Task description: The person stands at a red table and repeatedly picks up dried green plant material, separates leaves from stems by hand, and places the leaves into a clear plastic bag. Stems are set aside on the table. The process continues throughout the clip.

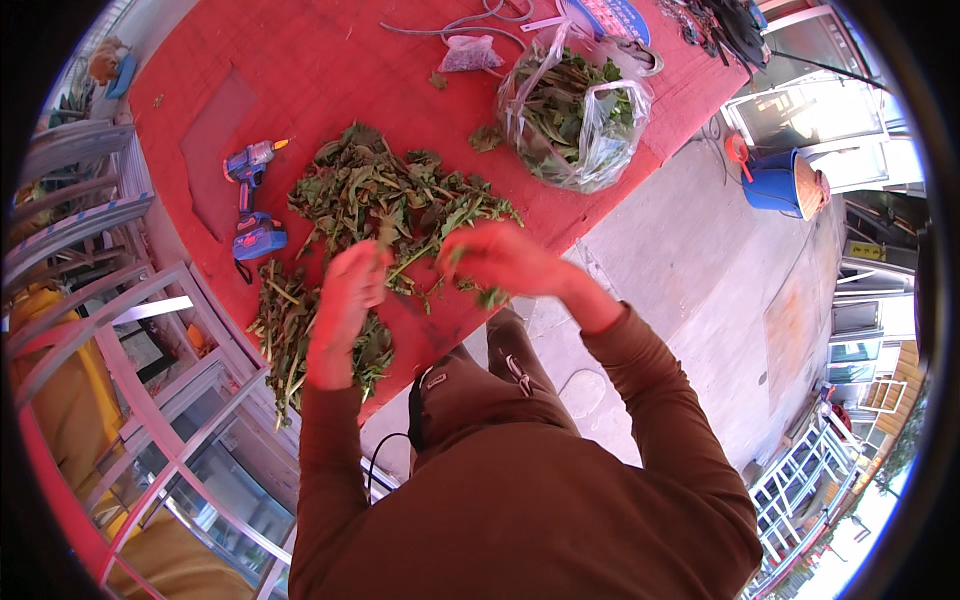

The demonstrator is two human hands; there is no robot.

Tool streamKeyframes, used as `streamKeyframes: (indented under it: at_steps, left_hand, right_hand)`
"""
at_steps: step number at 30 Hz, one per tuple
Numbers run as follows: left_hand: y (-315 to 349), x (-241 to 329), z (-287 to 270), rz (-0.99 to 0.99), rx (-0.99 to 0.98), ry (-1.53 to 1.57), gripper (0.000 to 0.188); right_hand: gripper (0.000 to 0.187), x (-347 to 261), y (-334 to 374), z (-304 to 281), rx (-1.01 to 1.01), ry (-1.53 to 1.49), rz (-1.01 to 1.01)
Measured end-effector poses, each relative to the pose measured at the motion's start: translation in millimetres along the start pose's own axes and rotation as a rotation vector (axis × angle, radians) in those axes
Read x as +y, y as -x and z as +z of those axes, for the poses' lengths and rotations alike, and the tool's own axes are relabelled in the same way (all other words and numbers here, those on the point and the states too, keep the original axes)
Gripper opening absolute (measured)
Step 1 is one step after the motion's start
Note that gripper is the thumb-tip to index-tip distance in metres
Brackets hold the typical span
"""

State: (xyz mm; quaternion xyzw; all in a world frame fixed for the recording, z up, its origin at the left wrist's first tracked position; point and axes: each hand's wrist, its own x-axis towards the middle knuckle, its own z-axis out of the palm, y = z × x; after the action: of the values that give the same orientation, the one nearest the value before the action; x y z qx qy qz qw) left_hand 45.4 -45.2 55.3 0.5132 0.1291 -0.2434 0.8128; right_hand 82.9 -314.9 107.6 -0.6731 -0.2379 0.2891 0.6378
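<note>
A large heap of leafy greens [370,185] lies on the red table, its leaves partly wilted. My left hand [348,300] is closed around a leafy green stem [385,232] that sticks up from the fist. Beneath that hand spreads a second pile of greens [285,310], with stems toward the table's near edge. My right hand [505,258] is over the front edge, fingers curled in with a bit of green leaf [457,256] at the tips; motion softens its outline. A small leaf [492,298] shows just below it.
A clear plastic bag [600,130] full of greens stands at the table's right. A blue cordless drill [250,195] lies left of the heap. A small packet [470,54] and grey cable [440,30] are behind. Metal frames [150,400] crowd the left; a blue bucket [770,185] stands right.
</note>
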Motion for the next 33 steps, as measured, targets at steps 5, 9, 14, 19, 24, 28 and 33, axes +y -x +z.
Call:
streamKeyframes:
  at_steps: [5, 9, 14, 19, 24, 28, 33]
  left_hand:
    - [47, -21, -125, 0.179, 0.647, -0.170, 0.023]
    - [70, -64, -229, 0.259, 0.943, -0.638, 0.034]
    - [78, -73, -216, 0.187, 1.153, -1.382, 0.032]
    - [85, -75, -215, -0.036, 0.964, -1.722, 0.028]
    - [48, -62, -176, 0.316, 0.887, -1.482, 0.020]
    - [-1, -80, -105, 0.507, 0.602, -1.226, 0.012]
    - [-48, -118, -32, 0.562, 0.360, -1.425, 0.013]
  right_hand:
    - [0.017, -84, 4, -135, 0.845, -0.073, -0.362]
    - [0.022, -128, -19, -226, 1.183, -0.040, -0.701]
    - [0.027, -22, -46, -334, 1.042, 0.668, 0.043]
    - [0.047, 23, -49, -311, 0.324, 0.838, 0.432]
    - [0.043, 27, -31, -289, 0.598, 1.197, 0.083]
    - [0.032, -29, -22, -204, 0.819, 1.215, -0.082]
    - [0.020, -8, -2, -105, 0.816, 0.730, -0.070]
